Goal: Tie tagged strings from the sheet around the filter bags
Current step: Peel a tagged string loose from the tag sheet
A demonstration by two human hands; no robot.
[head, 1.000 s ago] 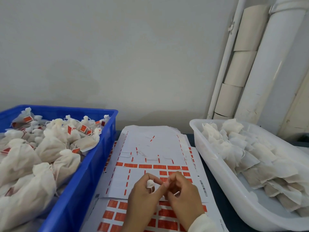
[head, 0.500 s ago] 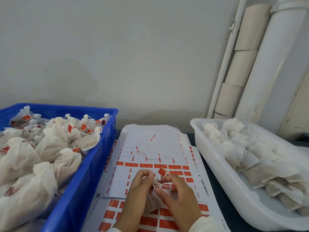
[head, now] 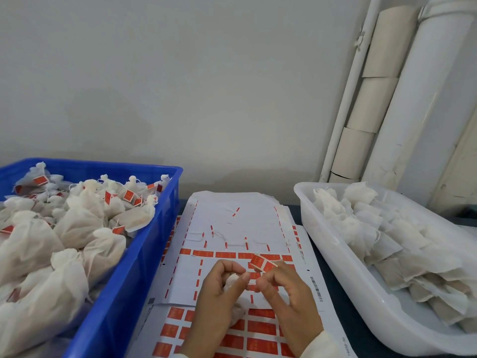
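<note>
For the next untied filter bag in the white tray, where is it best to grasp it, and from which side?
Probably pinch the crumpled open top of a near bag from above: the bags lie stacked and overlapping in the white tray, so their loose upper ends are the freest part.

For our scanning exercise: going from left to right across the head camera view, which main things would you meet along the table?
Blue plastic crate of tied white filter bags → white sheet of red-tagged strings → left hand gripping a filter bag → right hand pinching the string → white plastic tray of untied filter bags.
</note>
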